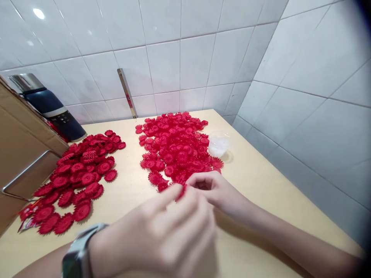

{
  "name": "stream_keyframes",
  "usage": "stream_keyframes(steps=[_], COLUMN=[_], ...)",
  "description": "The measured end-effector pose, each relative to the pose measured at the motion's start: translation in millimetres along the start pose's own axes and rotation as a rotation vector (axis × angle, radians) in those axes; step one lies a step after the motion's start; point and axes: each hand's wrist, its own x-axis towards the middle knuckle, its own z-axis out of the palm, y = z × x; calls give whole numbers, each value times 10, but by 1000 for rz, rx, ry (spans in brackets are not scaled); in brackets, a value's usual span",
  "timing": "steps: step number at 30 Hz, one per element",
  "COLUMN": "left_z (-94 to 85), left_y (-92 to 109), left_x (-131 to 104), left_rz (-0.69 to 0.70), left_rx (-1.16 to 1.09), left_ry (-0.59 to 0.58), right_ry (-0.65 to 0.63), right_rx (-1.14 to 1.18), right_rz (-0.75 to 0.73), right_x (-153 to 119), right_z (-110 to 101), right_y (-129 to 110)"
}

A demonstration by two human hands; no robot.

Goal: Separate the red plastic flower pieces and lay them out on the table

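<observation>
My left hand [162, 227], with a watch on its wrist, is closed on a small red piece [181, 192] that shows between its thumb and fingers. My right hand [210, 185] meets it there, its thumb and index finger pinched at the edge of the same red piece. Just beyond both hands lies a wide pile of red round pieces with toothed edges [179, 150]. A second pile of thicker red toothed discs [87, 177] spreads over the left side of the table. Motion blurs the left fingers.
A clear plastic cup with white contents [218, 146] stands right of the middle pile. At the left are a cardboard box [26, 127], a dark blue bottle [55, 108] and a metal wire stand [29, 172]. A metal strip [126, 92] leans against the tiled wall behind the table [261, 193].
</observation>
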Motion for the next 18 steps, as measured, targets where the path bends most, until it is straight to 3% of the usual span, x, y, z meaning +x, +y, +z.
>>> stream_keyframes(steps=[2,4,8,15,18], left_z=[-49,-21,99,93,96], left_y=[-36,-85,-145,-81,-101], left_x=[123,180,117,70,72], left_rz=[132,26,-212,-368,-434], left_rx=[210,263,34,-288,-343], left_ry=[11,11,60,2,29], right_ry=[33,43,-1,-34,-46], right_rx=[22,46,106,78,101], right_rz=[-1,10,25,21,40], right_x=[2,0,-9,-19,-23], right_z=[2,7,26,16,3], right_y=[-7,-12,-16,-29,3])
